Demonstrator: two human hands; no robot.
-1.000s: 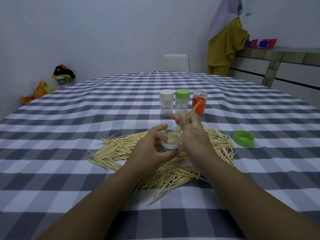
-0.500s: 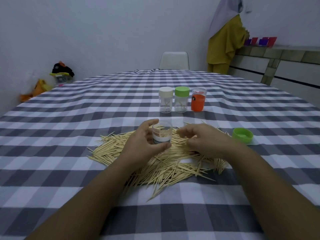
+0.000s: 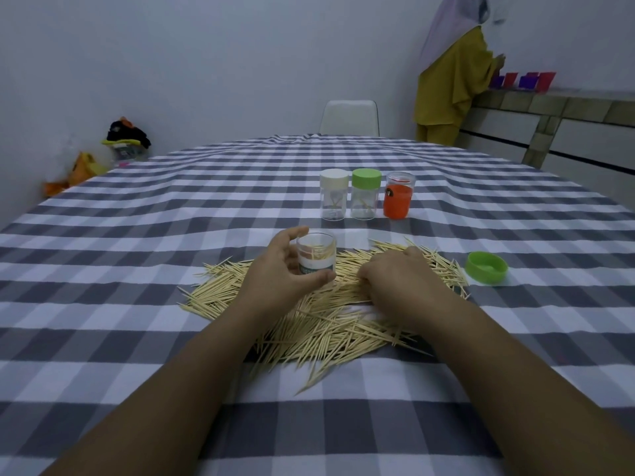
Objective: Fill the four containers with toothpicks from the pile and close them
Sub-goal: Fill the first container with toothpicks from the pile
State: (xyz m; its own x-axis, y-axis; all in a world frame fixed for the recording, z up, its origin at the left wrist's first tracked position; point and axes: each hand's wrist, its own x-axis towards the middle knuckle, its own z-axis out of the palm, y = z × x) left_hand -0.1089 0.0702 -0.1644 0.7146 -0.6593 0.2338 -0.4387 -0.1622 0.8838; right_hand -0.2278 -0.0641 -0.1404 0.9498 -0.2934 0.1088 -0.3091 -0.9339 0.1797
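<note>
Since the earlier frames the right hand (image 3: 400, 274) has dropped from above the open container (image 3: 315, 253) onto the toothpick pile (image 3: 319, 304), where its fingers now curl down into the sticks.

The checked tablecloth (image 3: 137, 269) carries the pile spread in front of the person, under both forearms. The left hand (image 3: 278, 269) grasps the open container upright at the pile's far edge, thumb and fingers wrapped round it, toothpicks showing inside. Beyond stand three more containers in a row: a white-lidded container (image 3: 333, 199), a green-lidded container (image 3: 365, 198) and an orange container (image 3: 398, 199). A loose green lid (image 3: 486, 267) lies just right of the pile.
</note>
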